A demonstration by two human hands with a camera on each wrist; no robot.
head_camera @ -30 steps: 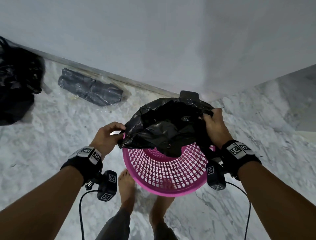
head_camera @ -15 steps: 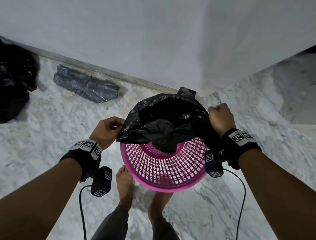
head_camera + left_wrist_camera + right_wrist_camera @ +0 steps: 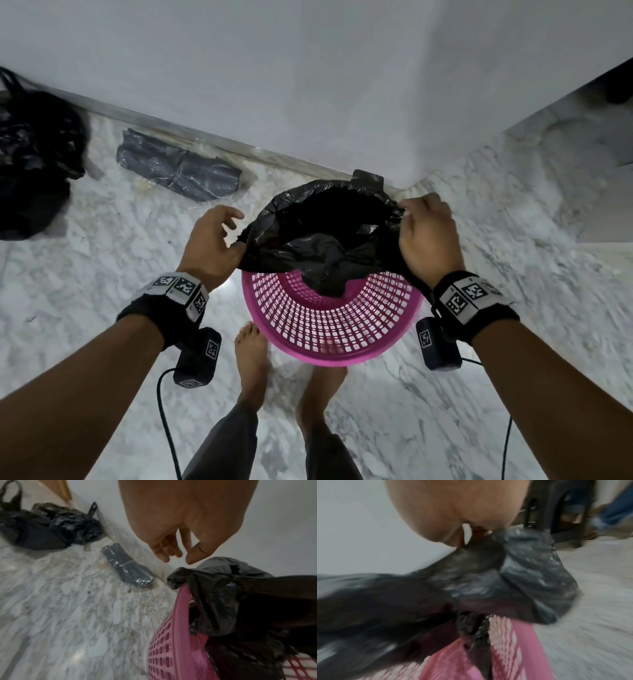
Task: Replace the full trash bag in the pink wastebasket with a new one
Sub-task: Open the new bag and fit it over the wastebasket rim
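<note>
The pink mesh wastebasket (image 3: 329, 356) stands on the marble floor in a wall corner. A new black trash bag (image 3: 325, 246) is draped over its far rim and sags into the opening. My right hand (image 3: 404, 212) pinches the bag's right edge above the rim, and the right wrist view shows the hand (image 3: 471, 539) on the bag (image 3: 471, 581), blurred. My left hand (image 3: 233, 233) hovers at the bag's left edge with its fingers spread. In the left wrist view that hand (image 3: 178, 559) holds nothing, and the bag (image 3: 223, 588) hooks over the basket's rim (image 3: 180, 615).
The full black trash bag (image 3: 30, 164) lies on the floor at far left by the wall. A folded pack of dark bags (image 3: 178, 171) lies along the baseboard. My bare feet (image 3: 251, 356) stand just before the basket. A dark stool (image 3: 556, 513) stands beyond the right side.
My left hand has let go of the bag's left edge and opened. My right hand keeps its grip and has shifted toward the far rim, spreading the bag wider.
</note>
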